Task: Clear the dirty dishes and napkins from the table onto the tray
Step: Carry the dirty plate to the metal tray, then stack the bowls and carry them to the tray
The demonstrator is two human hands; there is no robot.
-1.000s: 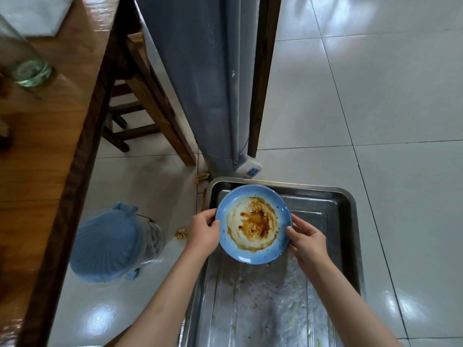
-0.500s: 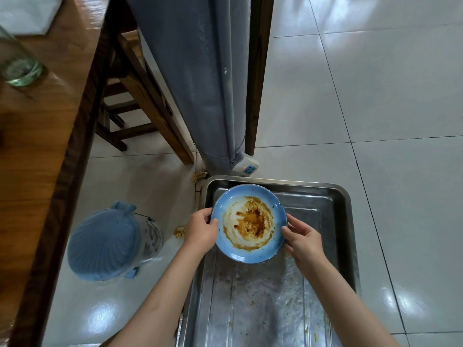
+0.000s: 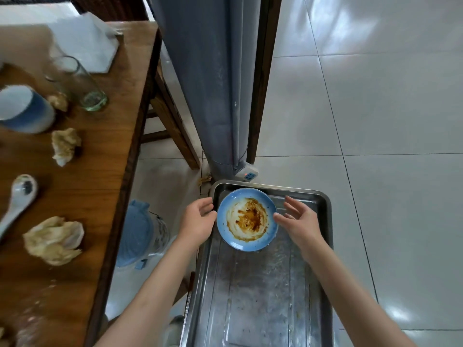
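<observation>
The round blue ceramic plate smeared with brown sauce [image 3: 247,219] lay flat in the far end of the rectangular stainless-steel tray [image 3: 323,221], which stood on the pale tiled floor [image 3: 388,121] to the right of the brown wooden counter [image 3: 112,171]. The left hand [image 3: 199,221] was just beside the plate's left rim, fingers relaxed and slightly bent; whether the fingertips touched the rim could not be told. The right hand [image 3: 300,221] was at the plate's right rim with fingers spread and holding nothing, one fingertip close to or touching the edge. Neither hand gripped the plate, so the plate appeared to be delivered. The remaining items lay on the counter, to the left of both hands and farther from the person than the tray's near end: a large crumpled stained paper napkin [image 3: 53,240], a white ceramic soup spoon [image 3: 18,199], a smaller crumpled stained napkin [image 3: 65,146], a blue and white ceramic cup [image 3: 25,110], a clear drinking glass [image 3: 80,83] and a flat white paper napkin [image 3: 87,41]. The spoon's long axis ran from its bowl toward the lower-left frame edge. The left hand was nearer to the counter and therefore the likelier one for the reach; the large napkin was the closest item to it. The right hand would have to cross over the tray rim.
</observation>
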